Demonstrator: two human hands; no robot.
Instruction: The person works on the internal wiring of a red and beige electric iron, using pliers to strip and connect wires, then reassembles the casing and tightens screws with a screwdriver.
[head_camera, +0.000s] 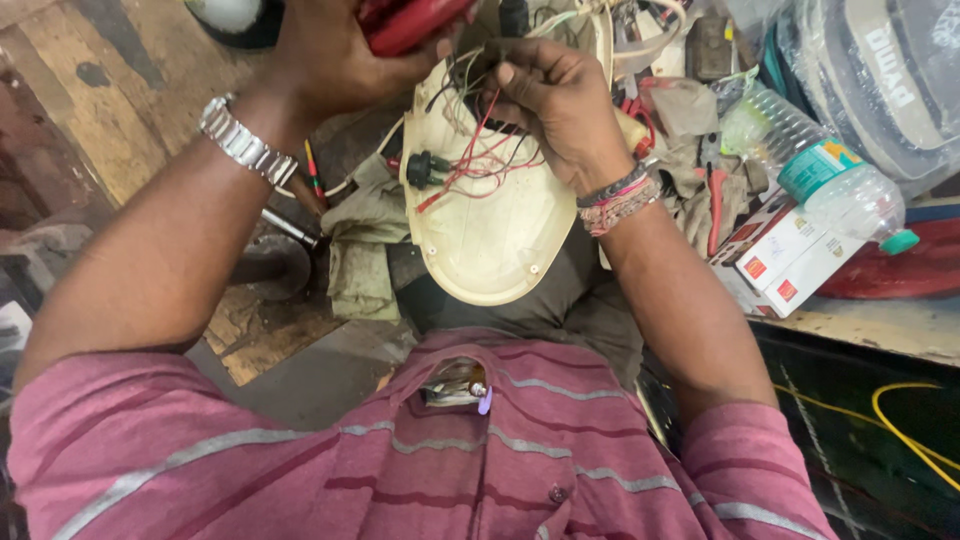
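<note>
Cream plastic shell lies in the lap at centre, long axis near to far. Right hand grip pinches the red and black wires at its far end. Left hand grips a red part far left of them.

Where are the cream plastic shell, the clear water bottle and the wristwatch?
cream plastic shell (490, 250), head view, bare lower inside.
clear water bottle (820, 170), head view, label band.
wristwatch (245, 145), head view, metal strap.

Red part cropped at top
</note>
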